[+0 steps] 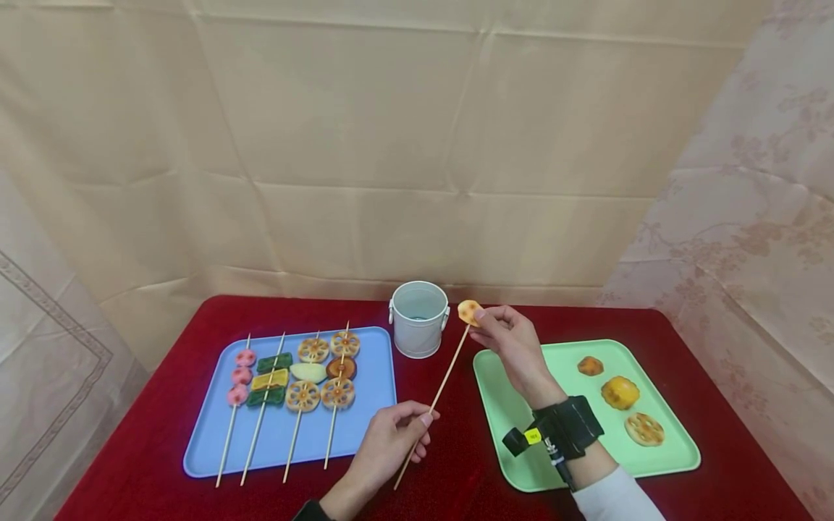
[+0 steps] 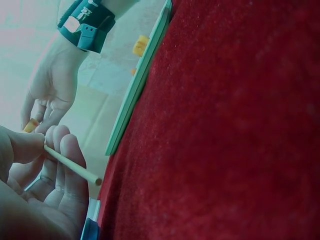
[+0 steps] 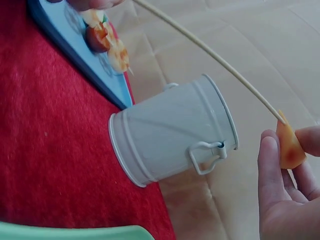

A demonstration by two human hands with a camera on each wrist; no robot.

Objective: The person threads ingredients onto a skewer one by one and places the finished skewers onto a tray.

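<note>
My left hand [image 1: 389, 438] pinches a thin wooden skewer [image 1: 449, 369] between thumb and fingers, and the stick slants up to the right. In the left wrist view the skewer's blunt lower end [image 2: 75, 166] juts out past the fingers. At the upper tip, my right hand [image 1: 515, 349] pinches a small yellow-orange play-food slice [image 1: 467, 311] with brownish spots. The right wrist view has the stick's tip right at the edge of this slice [image 3: 290, 147], which is held between thumb and fingers.
On the left, a blue tray [image 1: 202, 452] carries several loaded skewers. A white metal bucket [image 1: 418, 336] stands behind the hands. To the right, a green tray [image 1: 521, 474] holds a small brown piece [image 1: 590, 365], a yellow piece [image 1: 620, 392] and a lotus root slice [image 1: 644, 429].
</note>
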